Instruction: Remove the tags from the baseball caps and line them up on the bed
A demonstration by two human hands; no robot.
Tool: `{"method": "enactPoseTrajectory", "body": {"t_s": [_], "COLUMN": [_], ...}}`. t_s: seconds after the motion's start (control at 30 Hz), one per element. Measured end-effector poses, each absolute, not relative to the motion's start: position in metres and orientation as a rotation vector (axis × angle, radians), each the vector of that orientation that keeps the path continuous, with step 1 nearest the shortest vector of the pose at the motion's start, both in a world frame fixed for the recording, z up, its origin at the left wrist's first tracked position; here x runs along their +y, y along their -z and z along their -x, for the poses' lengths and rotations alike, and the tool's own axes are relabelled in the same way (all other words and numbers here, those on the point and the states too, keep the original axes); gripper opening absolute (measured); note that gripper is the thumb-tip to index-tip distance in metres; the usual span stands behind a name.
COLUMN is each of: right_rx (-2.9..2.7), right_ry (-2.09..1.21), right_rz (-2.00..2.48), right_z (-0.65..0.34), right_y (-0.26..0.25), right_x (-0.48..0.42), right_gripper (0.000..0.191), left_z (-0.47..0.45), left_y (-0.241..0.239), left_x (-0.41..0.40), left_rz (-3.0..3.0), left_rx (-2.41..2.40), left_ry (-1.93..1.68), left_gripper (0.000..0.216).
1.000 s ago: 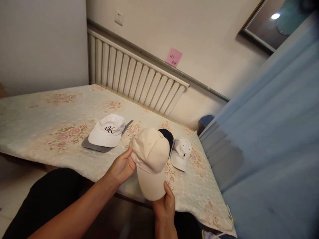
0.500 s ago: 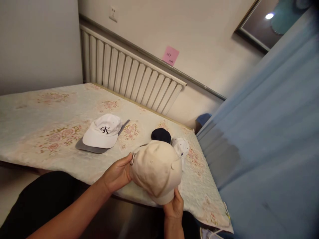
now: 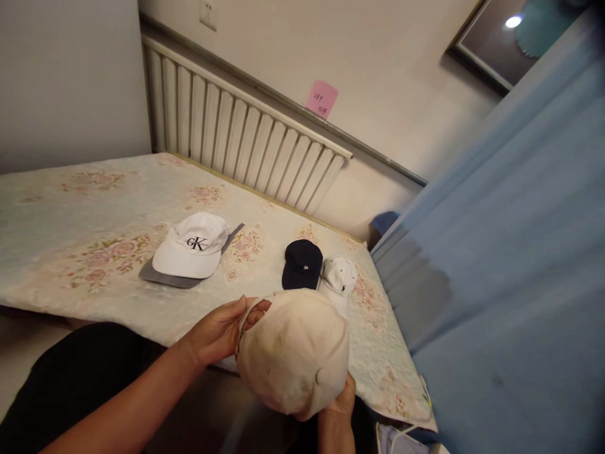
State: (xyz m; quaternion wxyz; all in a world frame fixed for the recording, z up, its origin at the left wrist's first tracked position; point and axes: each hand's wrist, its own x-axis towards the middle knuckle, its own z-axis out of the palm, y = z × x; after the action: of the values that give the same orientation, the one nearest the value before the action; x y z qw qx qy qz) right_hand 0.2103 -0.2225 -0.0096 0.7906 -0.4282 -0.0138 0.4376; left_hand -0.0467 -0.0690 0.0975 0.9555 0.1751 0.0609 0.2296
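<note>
A cream baseball cap (image 3: 293,353) is held between my two hands over the bed's near edge, its top button facing me. My left hand (image 3: 222,328) grips the back rim near the strap opening, with fingertips showing through the gap. My right hand (image 3: 341,400) holds the lower right side; its fingers are mostly hidden behind the cap. Just beyond lie a navy cap (image 3: 302,263) and a white cap (image 3: 341,275) with a small dark logo. To the left, a white cap with black letters (image 3: 191,246) rests on a grey cap (image 3: 163,275), whose brim pokes out.
The caps lie on a bed with a floral cover (image 3: 265,265). A radiator (image 3: 236,126) runs along the wall behind it. At the right hangs a blue curtain (image 3: 496,252). A pink note (image 3: 322,98) is stuck to the wall. My dark-clothed knee (image 3: 89,366) is at lower left.
The cream cap has moved down toward me and turned, so its crown top faces me more. More of the navy cap now shows. My right hand went lower behind the cap.
</note>
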Motion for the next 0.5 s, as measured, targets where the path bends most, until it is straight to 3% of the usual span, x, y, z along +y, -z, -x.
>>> {"method": "enactPoseTrajectory", "body": {"t_s": [0.3, 0.5], "right_rx": [0.031, 0.051], "right_ry": [-0.967, -1.010], "right_rz": [0.835, 0.815], "right_z": [-0.207, -0.198], "right_y": [0.006, -0.013], "right_x": [-0.219, -0.206], "right_gripper": [0.027, 0.027], "left_z": [0.046, 0.044], "left_y": [-0.098, -0.076], "left_x": [-0.067, -0.056], "left_rz": [-0.430, -0.327], "left_rx": [0.207, 0.185], "left_ry": [-0.541, -0.491], "left_gripper": [0.020, 0.038]}}
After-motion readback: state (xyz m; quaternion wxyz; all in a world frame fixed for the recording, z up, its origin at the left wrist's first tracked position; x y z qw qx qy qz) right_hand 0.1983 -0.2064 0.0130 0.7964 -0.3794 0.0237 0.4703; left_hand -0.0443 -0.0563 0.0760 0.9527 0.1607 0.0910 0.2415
